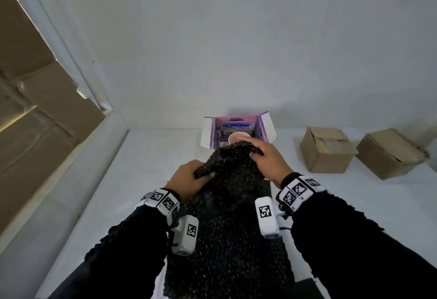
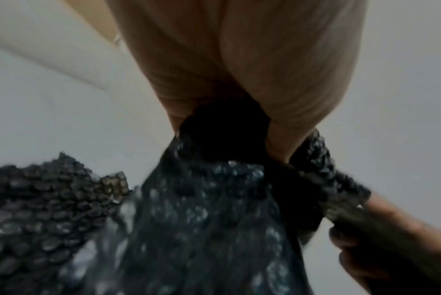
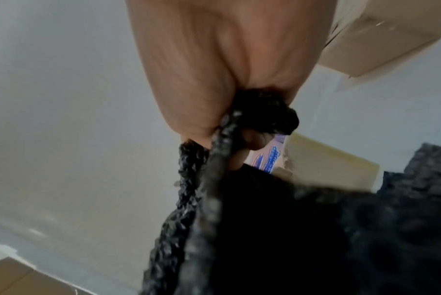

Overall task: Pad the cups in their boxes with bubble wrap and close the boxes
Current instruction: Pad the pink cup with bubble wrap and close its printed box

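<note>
A long sheet of black bubble wrap [image 1: 233,216] hangs between my arms above the white table [image 1: 146,171]. My left hand [image 1: 189,178] grips its left edge, thumb on top. My right hand [image 1: 264,159] pinches its upper right corner just in front of an open purple and white box [image 1: 237,128] at the table's back. A pink cup [image 1: 238,136] shows inside the box, partly hidden by the wrap. In the left wrist view my left hand [image 2: 239,123] clutches bunched bubble wrap [image 2: 201,209]. My right hand [image 3: 229,127] holds gathered bubble wrap [image 3: 264,229] near the box [image 3: 267,157].
Two brown cardboard boxes, one [image 1: 327,149] nearer the middle and one [image 1: 390,153] further right, stand at the table's right back. Large flattened cardboard [image 1: 35,109] leans at the left beyond the table edge. A white wall runs behind the table.
</note>
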Demonstrator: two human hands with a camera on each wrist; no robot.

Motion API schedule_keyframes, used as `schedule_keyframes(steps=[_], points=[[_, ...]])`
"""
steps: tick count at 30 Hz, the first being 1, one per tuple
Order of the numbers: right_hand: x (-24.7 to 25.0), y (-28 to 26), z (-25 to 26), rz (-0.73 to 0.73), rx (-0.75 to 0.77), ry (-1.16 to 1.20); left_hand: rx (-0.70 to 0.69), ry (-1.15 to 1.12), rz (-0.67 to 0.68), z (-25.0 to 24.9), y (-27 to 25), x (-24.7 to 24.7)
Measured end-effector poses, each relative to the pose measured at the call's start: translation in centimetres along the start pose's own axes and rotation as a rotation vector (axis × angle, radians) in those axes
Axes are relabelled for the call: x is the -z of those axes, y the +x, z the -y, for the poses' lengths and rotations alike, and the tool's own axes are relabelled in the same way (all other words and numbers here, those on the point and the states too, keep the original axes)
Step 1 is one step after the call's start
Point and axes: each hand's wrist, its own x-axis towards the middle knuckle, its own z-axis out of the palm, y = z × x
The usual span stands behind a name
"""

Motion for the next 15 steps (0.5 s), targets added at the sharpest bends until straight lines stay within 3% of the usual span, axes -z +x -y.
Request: schedule_keyframes(steps=[5,8,11,12,15], points=[[0.1,0.6,-0.1,-0.03,0.088,-0.163,0.025,-0.19,-0.035,-1.3,1.4,0.0],[0.0,0.7,-0.1,-0.065,0.074,-0.125,0.019,-0.337,-0.034,-1.8,2.7,0.1],[1.1,1.2,-0.5,-0.013,0.078,-0.26,0.01,-0.353,0.005,-2.2,3.9,1.1],[1.6,1.6,-0.7,0.032,0.071,-0.349,0.036,-0.298,0.064,-2.4,4.3,1.7],[3.3,3.3,-0.9,0.176,0.091,-0.511,0.219,-0.086,0.406,-3.1,5.5,3.3]])
